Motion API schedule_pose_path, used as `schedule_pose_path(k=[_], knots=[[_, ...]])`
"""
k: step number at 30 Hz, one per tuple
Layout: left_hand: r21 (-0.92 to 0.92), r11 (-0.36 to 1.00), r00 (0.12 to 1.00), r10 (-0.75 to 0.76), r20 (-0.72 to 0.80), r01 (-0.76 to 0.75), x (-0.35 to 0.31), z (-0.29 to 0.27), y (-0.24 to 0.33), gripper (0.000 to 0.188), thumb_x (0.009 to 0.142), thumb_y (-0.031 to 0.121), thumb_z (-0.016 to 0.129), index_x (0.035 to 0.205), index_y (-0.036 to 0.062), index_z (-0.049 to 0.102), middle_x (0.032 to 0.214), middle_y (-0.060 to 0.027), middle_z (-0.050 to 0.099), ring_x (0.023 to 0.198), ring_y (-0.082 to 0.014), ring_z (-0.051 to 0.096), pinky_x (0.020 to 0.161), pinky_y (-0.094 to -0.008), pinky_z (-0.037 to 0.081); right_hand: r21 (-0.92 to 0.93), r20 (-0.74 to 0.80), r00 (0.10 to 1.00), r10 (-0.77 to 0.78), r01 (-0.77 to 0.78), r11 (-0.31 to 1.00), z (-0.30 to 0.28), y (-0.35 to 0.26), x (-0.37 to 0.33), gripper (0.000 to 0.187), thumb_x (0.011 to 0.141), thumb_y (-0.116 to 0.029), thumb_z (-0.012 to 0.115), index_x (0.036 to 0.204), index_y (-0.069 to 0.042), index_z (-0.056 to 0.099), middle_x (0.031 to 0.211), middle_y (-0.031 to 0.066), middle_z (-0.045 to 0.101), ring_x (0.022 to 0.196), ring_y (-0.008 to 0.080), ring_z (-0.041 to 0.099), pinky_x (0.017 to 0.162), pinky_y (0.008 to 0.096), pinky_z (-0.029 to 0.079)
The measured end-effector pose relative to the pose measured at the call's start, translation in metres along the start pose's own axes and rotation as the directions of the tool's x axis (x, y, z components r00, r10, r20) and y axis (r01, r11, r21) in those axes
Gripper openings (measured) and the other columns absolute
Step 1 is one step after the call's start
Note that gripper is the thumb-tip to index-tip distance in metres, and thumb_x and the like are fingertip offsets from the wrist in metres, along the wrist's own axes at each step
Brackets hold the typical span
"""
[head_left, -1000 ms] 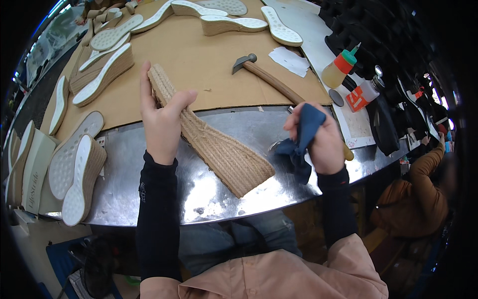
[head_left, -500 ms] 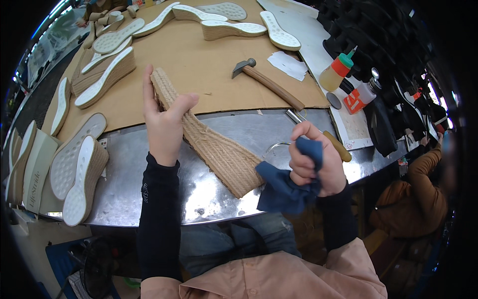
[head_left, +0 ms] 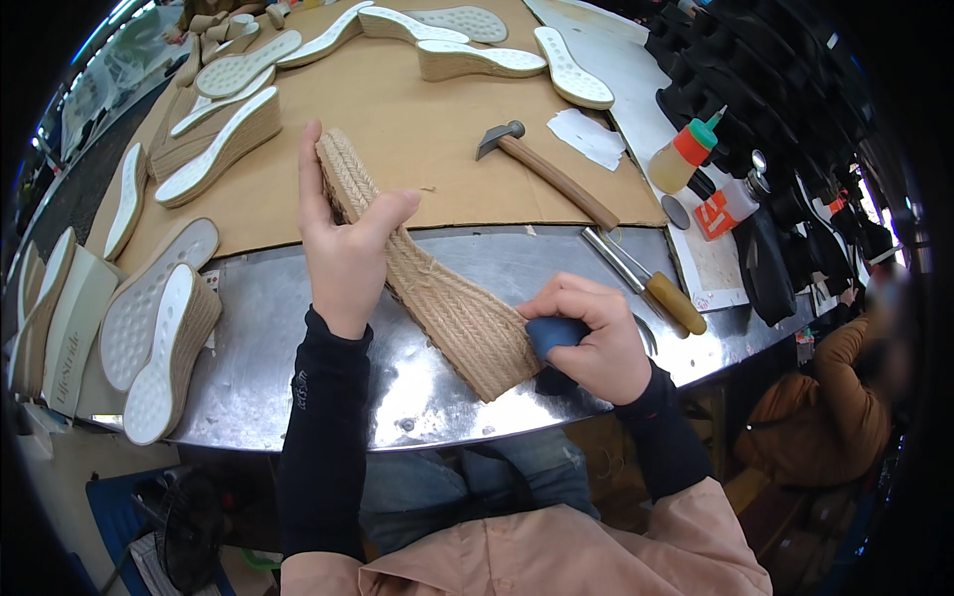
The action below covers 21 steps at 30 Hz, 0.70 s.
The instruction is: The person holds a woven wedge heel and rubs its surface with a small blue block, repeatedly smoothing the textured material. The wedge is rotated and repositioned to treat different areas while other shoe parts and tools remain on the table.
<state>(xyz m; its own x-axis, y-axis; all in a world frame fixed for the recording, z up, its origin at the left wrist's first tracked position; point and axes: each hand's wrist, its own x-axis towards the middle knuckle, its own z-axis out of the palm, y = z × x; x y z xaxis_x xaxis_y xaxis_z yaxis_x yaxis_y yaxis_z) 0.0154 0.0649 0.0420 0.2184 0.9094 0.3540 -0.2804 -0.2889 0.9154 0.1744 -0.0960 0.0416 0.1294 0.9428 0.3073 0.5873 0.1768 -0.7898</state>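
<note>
A wedge shoe sole [head_left: 447, 298] wrapped in braided jute lies tilted above the metal bench, its thin toe end away from me and its thick heel end near the front edge. My left hand [head_left: 345, 238] grips the toe part, thumb on the braid and fingers along the far side. In my right hand [head_left: 601, 338] a dark blue cloth [head_left: 556, 336] is bunched and pressed against the heel end. Part of the cloth is hidden behind my fingers. Just beyond my right hand lies a metal tool with a yellow handle [head_left: 676, 303].
A hammer [head_left: 556, 179] and white paper [head_left: 588, 137] rest on the cardboard [head_left: 368, 89]. Several white-topped wedge soles [head_left: 224, 144] line its left and far sides. Glue bottle [head_left: 684, 154] and clear bottle [head_left: 730, 204] stand right. Another person [head_left: 825, 397] sits at the right.
My right hand has come down and left, bringing the cloth from hanging loose beside the sole to pressed against its heel end. My left hand keeps its grip on the toe.
</note>
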Motion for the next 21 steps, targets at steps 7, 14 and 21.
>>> schedule_pose_path(k=[7, 14, 21], knots=[[-0.029, 1.000, 1.000, 0.010, 0.005, -0.010, -0.0008, 0.0004, 0.0003, 0.085, 0.072, 0.001, 0.066, 0.144, -0.0035, 0.022, 0.112, -0.0127, 0.050, 0.090, -0.0163, 0.055, 0.079, -0.0274, 0.049, -0.074, 0.015, 0.999, -0.030, 0.031, 0.997, 0.0021, 0.0008, 0.0001, 0.026, 0.064, 0.008, 0.059, 0.089, 0.004, 0.066, 0.078, 0.0102, 0.060, 0.067, 0.0193, 0.059, 0.062, 0.0263, 0.045], [0.004, 1.000, 1.000, 0.011, 0.000, -0.011, -0.0002, -0.0001, 0.0001, 0.085, 0.072, 0.001, 0.066, 0.144, -0.0033, 0.022, 0.111, -0.0126, 0.051, 0.091, -0.0164, 0.056, 0.079, -0.0269, 0.049, -0.088, -0.025, 0.995, -0.099, 0.097, 0.991, 0.0056, 0.0066, 0.0024, 0.021, 0.067, 0.007, 0.060, 0.088, 0.003, 0.062, 0.077, 0.0136, 0.056, 0.069, 0.0267, 0.059, 0.061, 0.0321, 0.046], [-0.028, 1.000, 1.000, -0.008, 0.011, 0.008, 0.0008, -0.0002, -0.0008, 0.085, 0.073, -0.001, 0.067, 0.145, -0.0027, 0.022, 0.113, -0.0126, 0.051, 0.092, -0.0163, 0.056, 0.080, -0.0269, 0.049, -0.024, -0.131, 0.981, 0.140, -0.144, 0.989, 0.0068, 0.0048, 0.0074, 0.024, 0.075, 0.009, 0.054, 0.096, 0.000, 0.059, 0.078, 0.0101, 0.056, 0.073, 0.0200, 0.058, 0.064, 0.0300, 0.046]])
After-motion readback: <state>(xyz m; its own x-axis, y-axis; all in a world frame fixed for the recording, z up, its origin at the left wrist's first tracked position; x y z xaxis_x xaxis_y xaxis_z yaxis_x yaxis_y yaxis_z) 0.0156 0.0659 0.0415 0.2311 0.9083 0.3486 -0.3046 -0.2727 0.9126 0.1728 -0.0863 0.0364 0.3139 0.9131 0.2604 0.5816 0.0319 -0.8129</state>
